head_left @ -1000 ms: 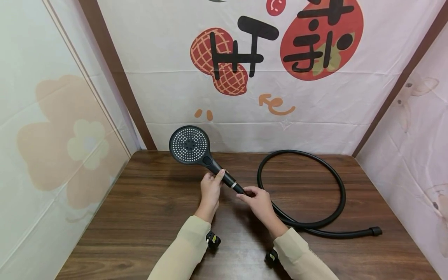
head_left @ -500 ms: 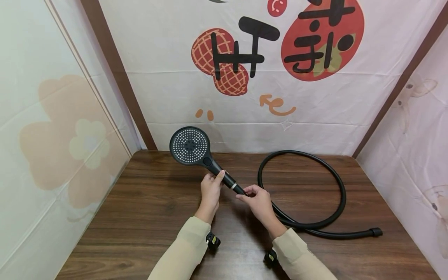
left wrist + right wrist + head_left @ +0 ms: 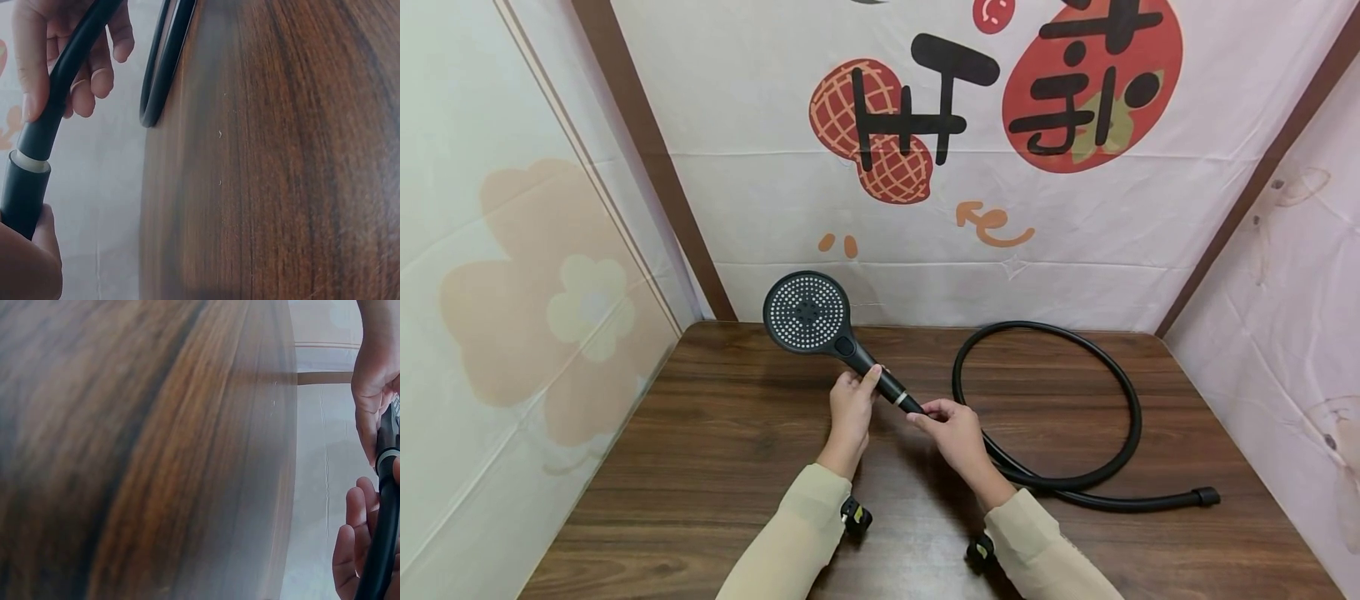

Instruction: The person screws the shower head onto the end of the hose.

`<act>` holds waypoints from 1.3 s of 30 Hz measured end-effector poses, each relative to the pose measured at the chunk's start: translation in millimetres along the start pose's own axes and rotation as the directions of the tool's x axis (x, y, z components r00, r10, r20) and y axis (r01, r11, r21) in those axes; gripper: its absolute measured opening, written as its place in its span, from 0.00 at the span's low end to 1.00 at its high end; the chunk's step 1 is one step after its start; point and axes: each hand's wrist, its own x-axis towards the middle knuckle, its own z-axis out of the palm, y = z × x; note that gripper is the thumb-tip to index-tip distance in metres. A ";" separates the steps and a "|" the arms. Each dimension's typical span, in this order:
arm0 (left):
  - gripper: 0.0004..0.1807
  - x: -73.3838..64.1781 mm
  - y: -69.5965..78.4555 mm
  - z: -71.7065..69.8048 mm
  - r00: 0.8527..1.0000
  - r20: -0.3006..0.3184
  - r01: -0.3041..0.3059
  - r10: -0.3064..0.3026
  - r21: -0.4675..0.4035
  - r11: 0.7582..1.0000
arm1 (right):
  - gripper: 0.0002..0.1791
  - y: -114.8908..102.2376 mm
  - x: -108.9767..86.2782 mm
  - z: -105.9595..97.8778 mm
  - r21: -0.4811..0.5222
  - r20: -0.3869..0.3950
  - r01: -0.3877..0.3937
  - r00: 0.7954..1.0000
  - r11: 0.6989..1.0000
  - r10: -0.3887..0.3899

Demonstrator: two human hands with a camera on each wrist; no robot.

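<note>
Left hand (image 3: 852, 408), near the centre of the head view, is wrapped about the handle (image 3: 889, 383) of a black shower head (image 3: 807, 311), with the thumb laid on it; the round spray face is held left of centre, turned toward the camera, its top set against the lower part of the printed backdrop (image 3: 760, 208). By the right hand (image 3: 953, 433), just right of centre, one end of a black hose (image 3: 1135, 408) is pinched between thumb and fingers at the foot of the handle; a pale ring (image 3: 31, 161) is shown at the joint, on the left side of the left wrist view, though whether it is a gap or a trim band cannot be told.

Compared with half a second ago, almost nothing has been moved; only the right thumb and fingertips have been slightly resettled on the hose end; from this, fine work at the joint is judged to be under way, with the handle steadied by the left hand; how firmly the parts are joined cannot be told. At the right of the frame, the hose is looped on the table (image 3: 737, 467), its free end (image 3: 1207, 497) left untouched at lower right.
</note>
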 end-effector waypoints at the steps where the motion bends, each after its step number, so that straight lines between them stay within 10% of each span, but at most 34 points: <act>1: 0.13 0.2 -0.1 -0.2 1.000 0.000 0.001 -0.001 -0.002 1.000 | 0.13 0.6 0.1 0.0 -0.002 0.004 0.001 1.000 1.000 -0.001; 39: 0.15 0.3 4.4 0.7 0.999 0.037 0.009 -0.009 0.012 1.000 | 0.12 0.8 0.3 3.2 -0.025 0.033 0.017 0.999 1.000 -0.016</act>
